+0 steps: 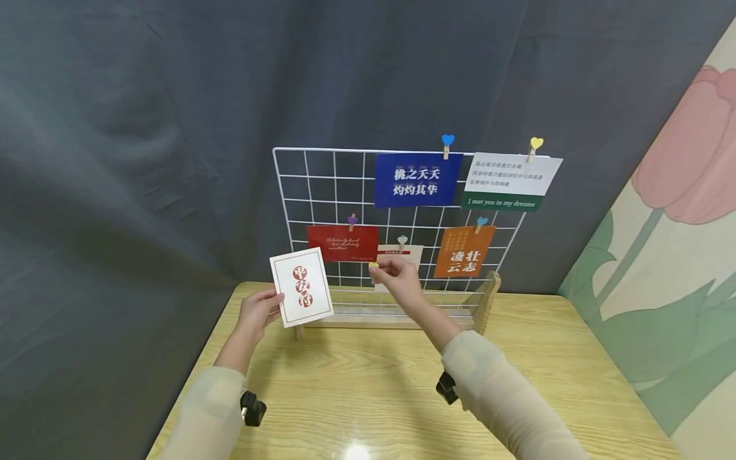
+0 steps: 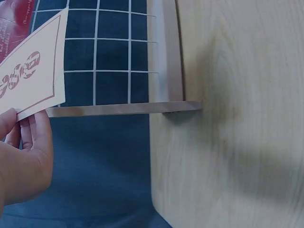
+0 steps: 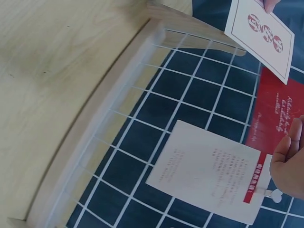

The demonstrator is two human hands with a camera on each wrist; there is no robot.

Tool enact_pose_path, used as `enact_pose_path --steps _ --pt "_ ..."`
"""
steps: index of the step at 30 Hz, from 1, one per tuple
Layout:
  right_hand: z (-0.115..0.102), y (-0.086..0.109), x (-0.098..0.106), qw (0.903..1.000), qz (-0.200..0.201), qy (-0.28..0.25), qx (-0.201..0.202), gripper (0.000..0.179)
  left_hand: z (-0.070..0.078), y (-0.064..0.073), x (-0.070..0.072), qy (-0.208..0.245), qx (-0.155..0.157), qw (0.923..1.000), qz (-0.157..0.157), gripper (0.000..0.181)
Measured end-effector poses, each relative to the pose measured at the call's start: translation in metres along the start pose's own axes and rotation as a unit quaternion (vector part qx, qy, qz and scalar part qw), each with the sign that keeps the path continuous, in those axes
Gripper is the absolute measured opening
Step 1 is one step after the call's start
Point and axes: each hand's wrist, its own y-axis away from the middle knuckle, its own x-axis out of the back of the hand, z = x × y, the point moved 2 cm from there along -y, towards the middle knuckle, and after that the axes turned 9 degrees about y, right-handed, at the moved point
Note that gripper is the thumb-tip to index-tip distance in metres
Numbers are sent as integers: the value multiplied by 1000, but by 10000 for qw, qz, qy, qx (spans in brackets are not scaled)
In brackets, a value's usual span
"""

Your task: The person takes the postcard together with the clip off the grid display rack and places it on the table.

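Observation:
My left hand (image 1: 257, 313) pinches the lower left edge of a white card (image 1: 301, 287) with red round characters, held upright in front of the grid's lower left. Between the thumb and fingers of my right hand (image 1: 399, 281) is a small clothespin with a yellow heart (image 1: 374, 264). That hand is in front of a white card with a red stripe (image 3: 209, 171), covering part of it in the head view. A red card (image 1: 343, 243) hangs just behind, under a purple heart clothespin (image 1: 352, 221). In the right wrist view the yellow clothespin is out of sight.
The white wire grid (image 1: 336, 176) stands on a wooden base (image 1: 374, 321) on the table (image 1: 356, 383). Clothespins hold a blue card (image 1: 418, 180), a white and green card (image 1: 512, 182) and an orange card (image 1: 463, 252) on it. A dark curtain (image 1: 172, 128) hangs behind.

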Motion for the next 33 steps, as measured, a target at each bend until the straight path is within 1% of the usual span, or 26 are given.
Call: enact_pose_path --steps 6,15,22,25,27,28,30,31,33 --pt "11 11 1 9997 93 -78 -194 16 -12 1 8 -145 116 9998 43 35" --pt "35 33 6 9985 208 -14 -510 12 -33 1 17 -367 270 9988 166 36" --pt "52 48 10 9976 227 19 -646 13 -38 5 23 -429 320 9983 215 38" --pt "58 52 13 9973 220 35 -698 13 -43 5 25 -550 338 9976 264 38" --pt "62 55 15 9970 243 36 -735 13 -51 -1 29 -595 366 9972 267 40" --pt "64 57 16 9968 251 44 -764 13 -62 -10 35 -539 352 9977 193 40" --pt "67 60 19 9964 238 30 -816 13 -85 -28 48 -486 354 9981 149 44" --pt "68 62 21 9962 228 7 -841 12 -99 -40 56 -397 319 9987 87 45" --pt "68 66 25 9961 211 -41 -854 11 -117 -54 67 -267 332 9991 40 46"
